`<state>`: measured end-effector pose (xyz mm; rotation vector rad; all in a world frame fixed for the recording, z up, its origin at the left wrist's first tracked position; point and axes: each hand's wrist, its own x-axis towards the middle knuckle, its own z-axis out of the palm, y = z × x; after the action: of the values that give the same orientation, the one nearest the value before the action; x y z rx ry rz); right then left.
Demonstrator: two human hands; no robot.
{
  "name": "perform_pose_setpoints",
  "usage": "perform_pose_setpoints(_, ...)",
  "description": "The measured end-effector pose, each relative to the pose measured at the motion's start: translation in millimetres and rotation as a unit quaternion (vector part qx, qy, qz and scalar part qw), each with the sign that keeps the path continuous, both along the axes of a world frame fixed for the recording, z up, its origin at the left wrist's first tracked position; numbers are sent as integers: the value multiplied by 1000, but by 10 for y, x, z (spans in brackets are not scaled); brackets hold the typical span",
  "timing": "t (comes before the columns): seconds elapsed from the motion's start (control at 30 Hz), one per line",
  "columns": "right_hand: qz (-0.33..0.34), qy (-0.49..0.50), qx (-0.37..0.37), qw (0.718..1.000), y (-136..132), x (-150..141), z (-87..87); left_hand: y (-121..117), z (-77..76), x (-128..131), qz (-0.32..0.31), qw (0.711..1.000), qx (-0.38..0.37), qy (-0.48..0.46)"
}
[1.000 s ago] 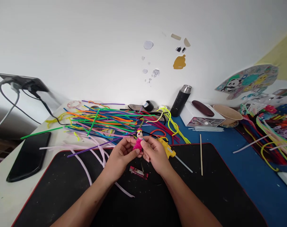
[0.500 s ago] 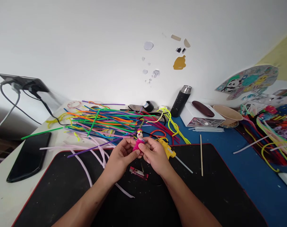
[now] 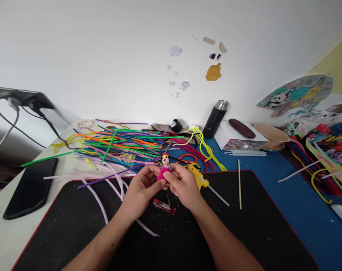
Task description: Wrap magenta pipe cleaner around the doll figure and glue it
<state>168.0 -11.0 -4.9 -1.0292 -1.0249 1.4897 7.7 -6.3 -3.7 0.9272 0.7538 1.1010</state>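
Compared with the preceding views, the camera view shifts slightly, while the pink figure (image 3: 163,174) remains in the same two-handed hold. The change is therefore one of viewpoint rather than arrangement: the figure stays supported from both sides, and no tool is engaged. Grip status, left hand (image 3: 139,192): thumb and fingers pinch the lower part of the pink body from its left side. Grip status, right hand (image 3: 184,184): the thumb presses on the front of the body, with the fingers curled at its right side. The hands meet or nearly meet around the figure; exact fingertip contact behind it cannot be determined. The figure is located centrally, above the far part of the black mat (image 3: 258,222), with its head uppermost and exposed between the hands. Below the hands, a small red packet (image 3: 164,206) lies on the mat. The yellow glue gun (image 3: 198,177) lies just beside the right hand, with a translucent rod (image 3: 219,195) extending from its near end. A wooden stick (image 3: 239,184) lies farther to the right, partly on the mat. Beyond the hands, a pile of coloured stems (image 3: 125,142) covers the left part of the desk (image 3: 7,241), and a black flask (image 3: 214,123) stands near the wall.
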Motion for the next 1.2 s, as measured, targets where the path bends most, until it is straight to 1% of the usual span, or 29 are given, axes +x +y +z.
perform_pose_setpoints(0.23,-7,-21,11,1000,5,-4,-33,1,-33,14,5,1000,-3,-3)
perform_pose_setpoints(0.37,-16,-45,20,999,4,8,-61,14,-59,14,-8,1000,-4,-10)
perform_pose_setpoints(0.47,-17,-42,25,999,-4,7,-48,19,-48,6,-15,1000,2,-15)
perform_pose_setpoints(0.7,-6,-16,33,999,-2,-16,-14,11,-10,5,-6,1000,7,-12)
perform_pose_setpoints(0.93,-9,-33,36,999,-13,-2,-62,12,-5,1,-4,1000,1,0)
perform_pose_setpoints(1.2,-10,-45,28,999,-6,-11,-39,17,-10,-1,-1,1000,-2,7)
